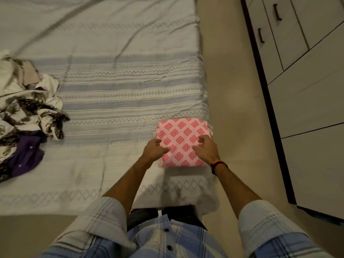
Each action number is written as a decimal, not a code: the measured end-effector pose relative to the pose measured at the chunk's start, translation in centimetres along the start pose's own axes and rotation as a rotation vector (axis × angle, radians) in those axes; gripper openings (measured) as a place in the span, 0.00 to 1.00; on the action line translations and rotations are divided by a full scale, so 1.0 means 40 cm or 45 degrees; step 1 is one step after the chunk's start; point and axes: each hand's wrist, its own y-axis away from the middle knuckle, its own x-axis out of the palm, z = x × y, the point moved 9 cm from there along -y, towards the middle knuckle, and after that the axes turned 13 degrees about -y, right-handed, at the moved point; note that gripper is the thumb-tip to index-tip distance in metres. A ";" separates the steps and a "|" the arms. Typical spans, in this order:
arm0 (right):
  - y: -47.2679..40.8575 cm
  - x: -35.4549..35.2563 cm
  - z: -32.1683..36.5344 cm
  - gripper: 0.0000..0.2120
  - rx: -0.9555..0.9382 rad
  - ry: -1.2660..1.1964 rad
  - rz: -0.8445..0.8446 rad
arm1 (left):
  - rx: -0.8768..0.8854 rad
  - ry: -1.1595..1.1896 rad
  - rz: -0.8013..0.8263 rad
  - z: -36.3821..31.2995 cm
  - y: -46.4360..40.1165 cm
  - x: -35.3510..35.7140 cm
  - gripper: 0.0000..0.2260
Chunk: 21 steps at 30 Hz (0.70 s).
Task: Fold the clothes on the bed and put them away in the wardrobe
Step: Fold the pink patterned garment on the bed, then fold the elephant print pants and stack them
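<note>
Nearest to us we see our own checked shirt and the two forearms going forward over the near edge of the bed. The left hand lies at the near left side of the folded pink garment; its fingers are loosely curled and spread, and they do not seem to grip the cloth. The right hand, with an orange and black wristband, rests over the near right part of the garment, also with fingers half open. We cannot tell for sure whether the fingertips press the cloth or only hover above it.

The pink garment is a neat square bundle near the right edge of the bed, at the near corner. We judge that the folding of this piece is finished and that lifting it is the next step.

The risk is that the folds open when we lift it. If we take only the top layer, the lower layers will hang down. Also the bundle is close to the bed edge, so a push to the right may send it to the floor.

Farther left lies a pile of unfolded clothes, well apart. To the far right stands the wardrobe, with doors closed, so one hand must open it.
</note>
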 end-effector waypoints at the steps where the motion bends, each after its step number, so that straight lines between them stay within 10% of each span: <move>1: 0.021 0.015 0.016 0.24 -0.022 -0.007 0.008 | 0.020 0.000 -0.020 0.012 0.020 -0.019 0.28; 21: 0.452 0.739 0.267 0.15 -0.425 0.082 0.331 | 0.032 0.275 -0.468 0.622 0.375 -0.625 0.22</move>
